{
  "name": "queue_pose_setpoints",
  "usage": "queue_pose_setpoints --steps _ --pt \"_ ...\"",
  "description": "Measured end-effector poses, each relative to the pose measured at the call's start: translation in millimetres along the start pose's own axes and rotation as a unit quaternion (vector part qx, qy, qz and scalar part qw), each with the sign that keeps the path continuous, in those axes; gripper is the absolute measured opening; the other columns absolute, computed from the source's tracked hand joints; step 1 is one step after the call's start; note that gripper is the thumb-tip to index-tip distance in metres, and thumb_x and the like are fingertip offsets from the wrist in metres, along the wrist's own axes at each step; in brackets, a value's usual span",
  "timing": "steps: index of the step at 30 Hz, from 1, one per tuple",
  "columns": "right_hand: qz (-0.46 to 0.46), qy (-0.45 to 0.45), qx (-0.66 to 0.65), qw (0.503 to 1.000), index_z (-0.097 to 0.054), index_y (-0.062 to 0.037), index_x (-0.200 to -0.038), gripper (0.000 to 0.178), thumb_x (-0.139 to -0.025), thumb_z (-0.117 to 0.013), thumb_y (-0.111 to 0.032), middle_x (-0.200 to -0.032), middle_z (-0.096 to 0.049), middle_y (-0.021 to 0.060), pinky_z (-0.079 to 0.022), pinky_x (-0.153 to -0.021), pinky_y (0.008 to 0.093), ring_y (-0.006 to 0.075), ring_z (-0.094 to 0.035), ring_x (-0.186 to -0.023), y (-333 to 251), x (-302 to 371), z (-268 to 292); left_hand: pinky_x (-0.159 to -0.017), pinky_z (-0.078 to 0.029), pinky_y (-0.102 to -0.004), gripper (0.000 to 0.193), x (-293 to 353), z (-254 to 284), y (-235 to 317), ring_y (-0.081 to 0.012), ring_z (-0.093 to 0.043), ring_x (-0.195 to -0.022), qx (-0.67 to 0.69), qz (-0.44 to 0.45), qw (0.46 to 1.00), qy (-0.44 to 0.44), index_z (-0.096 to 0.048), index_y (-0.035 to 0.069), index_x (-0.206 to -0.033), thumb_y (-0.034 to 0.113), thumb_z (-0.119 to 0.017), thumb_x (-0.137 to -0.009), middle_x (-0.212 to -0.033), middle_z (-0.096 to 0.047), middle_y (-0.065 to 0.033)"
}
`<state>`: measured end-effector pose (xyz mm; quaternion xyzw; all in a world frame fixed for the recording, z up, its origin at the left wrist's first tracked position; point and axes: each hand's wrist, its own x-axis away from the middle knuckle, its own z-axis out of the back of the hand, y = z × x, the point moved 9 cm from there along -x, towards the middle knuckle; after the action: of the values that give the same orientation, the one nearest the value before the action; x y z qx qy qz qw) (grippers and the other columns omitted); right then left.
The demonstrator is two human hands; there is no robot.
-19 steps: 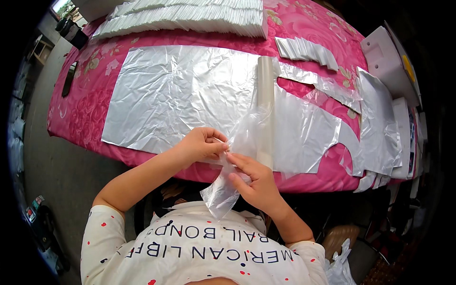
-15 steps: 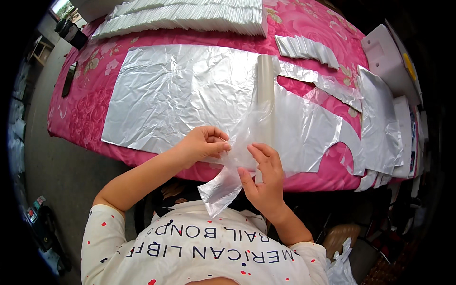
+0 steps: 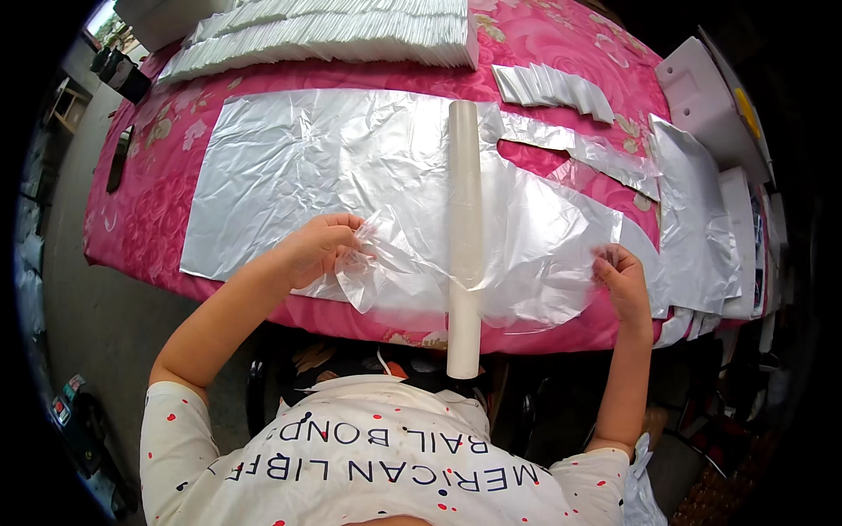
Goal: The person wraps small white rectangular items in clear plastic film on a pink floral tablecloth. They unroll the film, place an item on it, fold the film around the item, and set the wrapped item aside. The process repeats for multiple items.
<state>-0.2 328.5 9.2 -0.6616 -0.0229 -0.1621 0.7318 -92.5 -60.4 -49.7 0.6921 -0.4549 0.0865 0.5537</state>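
My left hand (image 3: 321,248) pinches one end of a thin clear plastic sheet (image 3: 513,254), and my right hand (image 3: 621,273) pinches the other end. The sheet is stretched wide between them above the near edge of the table. It drapes over a long white roll (image 3: 464,232) that lies lengthwise toward me, its near end sticking out past the table edge. Under it lies a large crinkled silver foil sheet (image 3: 289,167) on the pink flowered tablecloth (image 3: 140,219).
A long stack of white folded bags (image 3: 324,35) runs along the far edge. A smaller fan of silver pieces (image 3: 553,88) lies at the back right. More silver sheets (image 3: 693,210) and white boxes (image 3: 702,88) crowd the right side. A dark object (image 3: 118,158) lies at the left edge.
My hands were close together on the bunched plastic. My right hand has swung out to the right, spreading the sheet wide over the roll.
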Motion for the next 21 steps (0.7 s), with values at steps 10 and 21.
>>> queue_pose_setpoints --steps 10,21 --pt "0.13 0.255 0.272 0.919 -0.06 0.0009 -0.095 0.02 -0.084 -0.064 -0.016 -0.086 -0.063 0.0082 -0.044 -0.065 0.0255 0.0139 -0.054 -0.07 -49 85 -9 -0.069 -0.049 -0.0282 0.038 23 104 59 -0.0125 -0.057 -0.076 -0.154 -0.019 0.984 0.084 -0.051 0.002 -0.113 0.005 -0.053 -0.075 -0.093 -0.057 -0.0049" --pt "-0.144 -0.093 0.239 0.956 -0.065 0.0021 -0.087 0.04 -0.079 -0.065 -0.037 -0.071 -0.066 0.0165 -0.05 -0.063 0.0351 0.0282 -0.065 -0.066 29 104 -186 -0.085 -0.045 -0.0396 0.033 90 88 145 -0.0345 -0.055 -0.096 -0.786 -0.206 0.487 0.321 -0.054 -0.002 -0.105 -0.007 -0.05 -0.073 -0.105 -0.057 -0.0155"
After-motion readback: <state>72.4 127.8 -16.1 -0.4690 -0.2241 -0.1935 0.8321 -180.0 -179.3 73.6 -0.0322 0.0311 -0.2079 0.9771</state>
